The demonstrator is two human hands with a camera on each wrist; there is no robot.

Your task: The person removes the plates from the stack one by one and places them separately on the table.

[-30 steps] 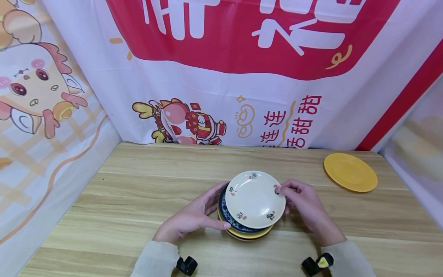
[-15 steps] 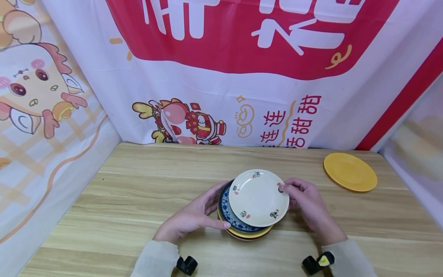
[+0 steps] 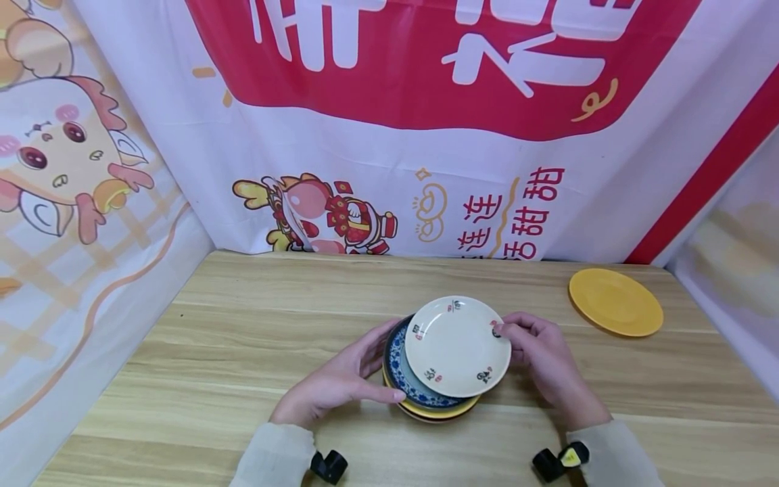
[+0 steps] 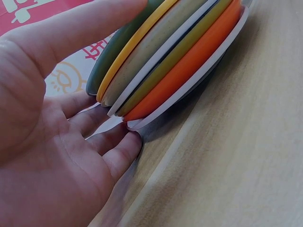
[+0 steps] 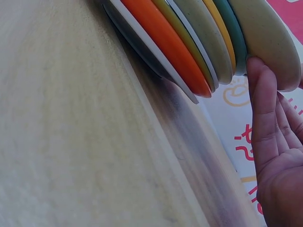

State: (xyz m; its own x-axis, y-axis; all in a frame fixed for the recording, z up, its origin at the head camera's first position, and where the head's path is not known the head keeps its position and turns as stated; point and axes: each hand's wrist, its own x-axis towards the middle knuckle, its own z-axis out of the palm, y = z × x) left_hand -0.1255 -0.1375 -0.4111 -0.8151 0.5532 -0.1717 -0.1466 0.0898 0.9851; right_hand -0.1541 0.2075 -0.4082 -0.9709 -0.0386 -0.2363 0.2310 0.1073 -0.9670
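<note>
My right hand (image 3: pixel 544 355) pinches the right rim of a cream plate (image 3: pixel 458 346) with small black and red characters round its border. The thumb lies on top and the fingers (image 5: pixel 263 101) are under it. This plate is shifted right over a blue-and-white patterned plate (image 3: pixel 398 372), which tops a stack of several plates on the table. In the left wrist view the stack's edges show yellow, beige, white, olive and an orange plate (image 4: pixel 184 71). Around the stack's left side my left hand (image 3: pixel 343 382) holds it, the thumb along the front rim and the fingers (image 4: pixel 102 135) behind.
A yellow plate (image 3: pixel 616 302) lies apart at the back right of the wooden table (image 3: pixel 243 338). Printed cloth (image 3: pixel 389 155) hangs along the table's back edge and both sides.
My right hand has moved the cream plate to the right, baring more of the blue plate under it. My left hand has stayed on the stack.
</note>
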